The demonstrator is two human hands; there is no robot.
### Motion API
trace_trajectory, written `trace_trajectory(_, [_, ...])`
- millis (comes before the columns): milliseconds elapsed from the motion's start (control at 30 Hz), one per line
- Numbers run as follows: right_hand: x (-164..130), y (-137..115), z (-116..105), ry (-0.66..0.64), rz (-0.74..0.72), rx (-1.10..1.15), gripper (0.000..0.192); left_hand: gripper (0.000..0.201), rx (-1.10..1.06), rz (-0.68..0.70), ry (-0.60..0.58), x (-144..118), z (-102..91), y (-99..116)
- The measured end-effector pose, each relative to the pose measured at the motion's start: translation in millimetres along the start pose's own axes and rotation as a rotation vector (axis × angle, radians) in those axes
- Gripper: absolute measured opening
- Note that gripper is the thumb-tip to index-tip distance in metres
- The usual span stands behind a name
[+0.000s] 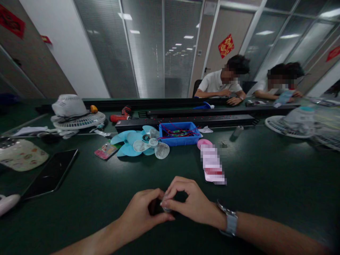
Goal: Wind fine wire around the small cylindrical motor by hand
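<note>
My left hand (142, 212) and my right hand (190, 203) meet low over the dark green table (265, 184), near its front edge. Together they pinch a small dark part (159, 206); the fingers hide most of it, so its shape is unclear. My right wrist wears a grey watch (228, 221). Beyond the hands lie light blue fan blades (131, 141) with clear blades (159, 148) on them, and a blue bin (179, 134) holding red wires and circuit boards.
A black phone (50, 173) lies left. A white fan grille and housing (77, 117) and a red power screwdriver (120, 115) sit behind it. A blurred pink object (211, 163) lies right of centre. Another fan grille (289, 124) is far right. Two people sit across the black divider rail (186, 122).
</note>
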State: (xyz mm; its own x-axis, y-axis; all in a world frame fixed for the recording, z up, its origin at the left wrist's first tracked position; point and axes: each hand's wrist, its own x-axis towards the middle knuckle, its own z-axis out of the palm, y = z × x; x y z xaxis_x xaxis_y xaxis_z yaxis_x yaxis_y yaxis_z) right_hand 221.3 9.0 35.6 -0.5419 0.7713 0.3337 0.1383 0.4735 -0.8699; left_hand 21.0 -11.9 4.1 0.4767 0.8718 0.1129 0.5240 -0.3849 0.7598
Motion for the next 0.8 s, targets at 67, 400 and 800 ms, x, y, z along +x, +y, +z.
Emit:
trace_trajectory(67, [4,-1,-3,-0.027,0.017,-0.015,0.013,0.028,-0.001,0.006,-0.003,1,-0.9,-1])
trace_trajectory(400, [7,0,-2,-0.025,0.027,-0.082,0.013,0.029,0.022,0.054,-0.015,2,-8.0,-3])
trace_trajectory(800, [3,-5,-10,-0.107,-0.468,-0.532,0.02,0.028,0.055,0.063,0.002,1,-5.2,-8])
